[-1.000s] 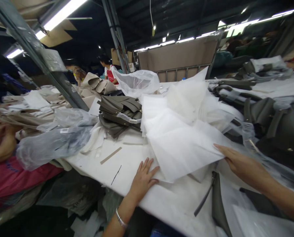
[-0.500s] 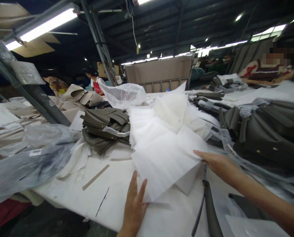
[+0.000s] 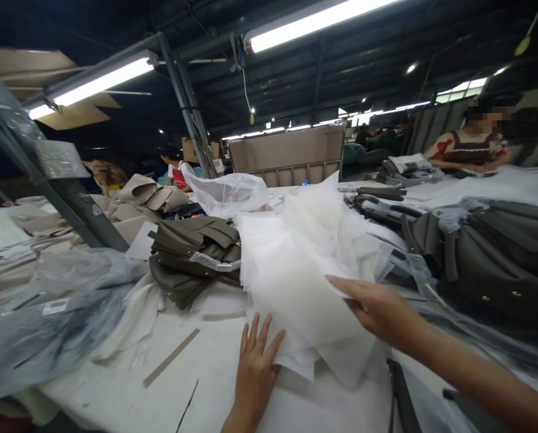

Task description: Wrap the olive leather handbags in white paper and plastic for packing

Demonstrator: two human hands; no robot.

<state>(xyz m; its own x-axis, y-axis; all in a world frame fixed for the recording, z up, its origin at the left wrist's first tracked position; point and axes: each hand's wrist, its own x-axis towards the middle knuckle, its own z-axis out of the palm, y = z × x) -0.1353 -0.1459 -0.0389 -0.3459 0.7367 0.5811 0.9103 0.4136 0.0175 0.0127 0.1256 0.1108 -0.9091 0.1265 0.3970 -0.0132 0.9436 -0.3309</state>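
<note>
Shifted leftward, the right hand (image 3: 377, 307) pinches thin, translucent white sheets (image 3: 296, 291), left hand (image 3: 257, 370) spread against them.

Thin white sheets (image 3: 291, 288) look papery, matt and slightly translucent on the smooth, matt white table (image 3: 170, 367); dark folded pieces (image 3: 197, 237) seem leathery, softly sheened; by its near edge, a plastic bag (image 3: 88, 328) looks glossy, crinkled

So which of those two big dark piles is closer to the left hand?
The folded dark pile just left of the white sheets is closer to the left hand. The other big dark pile lies to the right of the sheets.
</note>
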